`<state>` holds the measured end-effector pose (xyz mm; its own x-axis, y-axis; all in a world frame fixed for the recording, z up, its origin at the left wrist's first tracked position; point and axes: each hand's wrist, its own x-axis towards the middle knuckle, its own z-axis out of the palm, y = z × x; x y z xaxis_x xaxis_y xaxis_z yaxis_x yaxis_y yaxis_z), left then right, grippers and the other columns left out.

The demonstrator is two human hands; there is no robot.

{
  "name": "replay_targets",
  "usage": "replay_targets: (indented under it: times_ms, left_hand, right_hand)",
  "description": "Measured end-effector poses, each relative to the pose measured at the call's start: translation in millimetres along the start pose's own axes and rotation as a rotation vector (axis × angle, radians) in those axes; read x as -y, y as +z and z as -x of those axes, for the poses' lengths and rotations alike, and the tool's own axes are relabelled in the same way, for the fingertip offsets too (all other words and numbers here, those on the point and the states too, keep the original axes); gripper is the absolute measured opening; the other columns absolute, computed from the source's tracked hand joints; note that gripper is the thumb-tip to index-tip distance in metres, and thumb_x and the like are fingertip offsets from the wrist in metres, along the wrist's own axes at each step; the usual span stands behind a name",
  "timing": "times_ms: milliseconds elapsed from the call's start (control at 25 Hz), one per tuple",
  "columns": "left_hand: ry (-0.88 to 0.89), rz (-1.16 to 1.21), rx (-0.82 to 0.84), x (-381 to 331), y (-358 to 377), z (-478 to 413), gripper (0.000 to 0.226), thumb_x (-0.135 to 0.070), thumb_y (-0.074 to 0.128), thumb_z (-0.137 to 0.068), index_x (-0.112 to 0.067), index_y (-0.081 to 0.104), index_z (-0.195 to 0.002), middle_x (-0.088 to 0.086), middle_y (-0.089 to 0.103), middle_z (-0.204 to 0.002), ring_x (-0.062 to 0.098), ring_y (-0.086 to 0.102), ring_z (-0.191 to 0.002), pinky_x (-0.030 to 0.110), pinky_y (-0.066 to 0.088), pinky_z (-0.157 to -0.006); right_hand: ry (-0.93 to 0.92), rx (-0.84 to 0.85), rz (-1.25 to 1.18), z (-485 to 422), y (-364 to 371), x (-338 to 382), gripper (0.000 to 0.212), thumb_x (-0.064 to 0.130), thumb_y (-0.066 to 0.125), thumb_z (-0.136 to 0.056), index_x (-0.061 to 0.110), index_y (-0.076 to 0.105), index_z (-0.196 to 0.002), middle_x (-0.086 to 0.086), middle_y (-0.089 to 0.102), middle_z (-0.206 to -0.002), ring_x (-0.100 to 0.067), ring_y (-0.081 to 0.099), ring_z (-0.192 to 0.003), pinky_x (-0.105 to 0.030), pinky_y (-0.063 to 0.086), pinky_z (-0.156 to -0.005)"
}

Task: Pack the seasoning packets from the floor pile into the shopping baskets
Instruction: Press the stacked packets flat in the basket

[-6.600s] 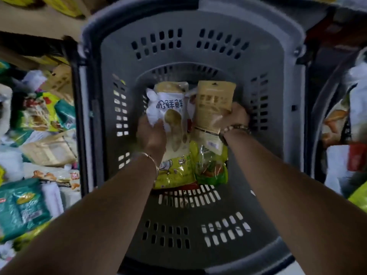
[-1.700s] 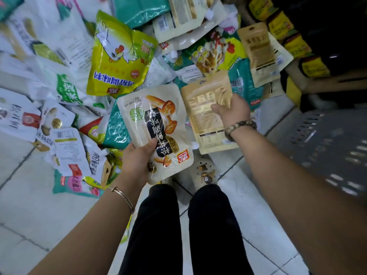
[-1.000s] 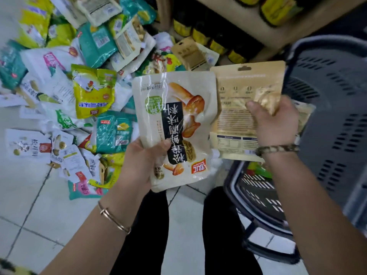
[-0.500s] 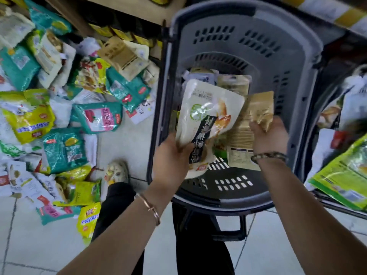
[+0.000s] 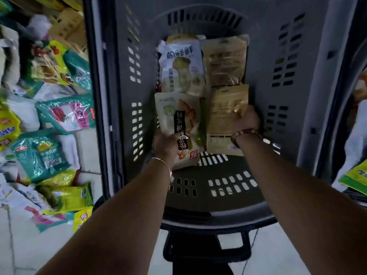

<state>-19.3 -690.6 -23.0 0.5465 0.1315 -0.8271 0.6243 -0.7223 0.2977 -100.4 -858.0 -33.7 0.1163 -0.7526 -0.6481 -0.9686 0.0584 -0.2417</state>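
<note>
Two seasoning packets held inside the grey shopping basket [image 5: 297, 100].
The left hand [image 5: 164, 143] grips a white mushroom packet [image 5: 178, 118], its fingers hidden behind it. The right hand [image 5: 247, 120] pinches a tan packet [image 5: 222, 116] (print too blurred to read). Two more packets, a white packet [image 5: 182, 68] and a tan pouch [image 5: 224, 60], lie beyond. The floor pile [image 5: 59, 116] lies left.

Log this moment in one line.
left hand holds white packet | right hand holds tan packet | both inside grey basket
</note>
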Motion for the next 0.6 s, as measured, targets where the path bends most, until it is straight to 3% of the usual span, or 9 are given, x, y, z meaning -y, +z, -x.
replay_targets:
  times_ms: [160, 240, 320, 440, 520, 600]
  left_hand:
    - [-0.034, -0.027, 0.004, 24.0, 22.0, -36.6, 0.031, -0.018, 0.061, -0.089, -0.009, 0.053, -0.118, 0.004, 0.059, -0.106, 0.015, 0.056, -0.09, 0.017, 0.039, -0.053]
    - [-0.073, -0.072, -0.012, 26.8, 30.7, -52.1, 0.022, -0.014, 0.061, -0.09, -0.011, 0.05, -0.109, 0.006, 0.061, -0.108, 0.02, 0.06, -0.097, 0.022, 0.049, -0.064]
    - [-0.059, -0.13, -0.01, 23.5, 33.8, -57.4, 0.024, -0.012, 0.063, -0.089, -0.014, 0.043, -0.102, 0.01, 0.062, -0.11, 0.025, 0.061, -0.102, 0.025, 0.049, -0.07]
    - [0.001, -0.123, -0.009, 15.4, 23.9, -40.1, 0.044, -0.014, 0.066, -0.086, -0.011, 0.04, -0.122, 0.004, 0.057, -0.112, 0.017, 0.056, -0.101, 0.016, 0.045, -0.061]
    - [0.215, -0.172, -0.075, 14.2, 12.4, -20.0, 0.06, -0.014, 0.067, -0.083, -0.02, 0.035, -0.133, 0.003, 0.049, -0.128, 0.016, 0.05, -0.109, 0.022, 0.045, -0.078]
    - [0.583, -0.477, -0.121, 13.0, 9.9, -6.7, 0.071, -0.011, 0.068, -0.081, -0.025, 0.03, -0.139, 0.004, 0.034, -0.142, 0.021, 0.041, -0.127, 0.03, 0.039, -0.097]
  right_hand:
    - [0.11, 0.029, 0.013, -21.0, 31.2, -17.1, 0.041, 0.025, 0.053, -0.092, 0.006, 0.046, -0.127, -0.016, 0.051, -0.131, -0.033, 0.047, -0.121, -0.039, 0.04, -0.094]
    - [0.15, 0.005, 0.099, -22.9, 38.6, -23.7, 0.047, 0.025, 0.053, -0.093, 0.007, 0.038, -0.133, -0.017, 0.048, -0.134, -0.034, 0.046, -0.123, -0.041, 0.04, -0.095]
    - [0.08, 0.005, 0.194, -18.9, 43.0, -29.1, 0.054, 0.022, 0.051, -0.094, 0.01, 0.025, -0.14, -0.018, 0.044, -0.137, -0.034, 0.046, -0.123, -0.043, 0.04, -0.095]
    - [-0.074, 0.05, 0.243, -9.6, 40.8, -34.2, 0.077, 0.014, 0.055, -0.088, 0.018, 0.006, -0.148, -0.013, 0.022, -0.152, -0.031, 0.031, -0.135, -0.045, 0.032, -0.106]
    - [-0.177, 0.008, 0.286, -1.0, 36.2, -38.1, 0.085, 0.01, 0.061, -0.082, 0.019, 0.008, -0.148, -0.012, 0.016, -0.153, -0.031, 0.025, -0.138, -0.045, 0.029, -0.109]
    - [-0.329, -0.003, 0.367, 8.2, 33.5, -39.1, 0.087, 0.006, 0.063, -0.079, 0.026, 0.011, -0.147, -0.009, 0.012, -0.154, -0.031, 0.019, -0.139, -0.047, 0.026, -0.111]
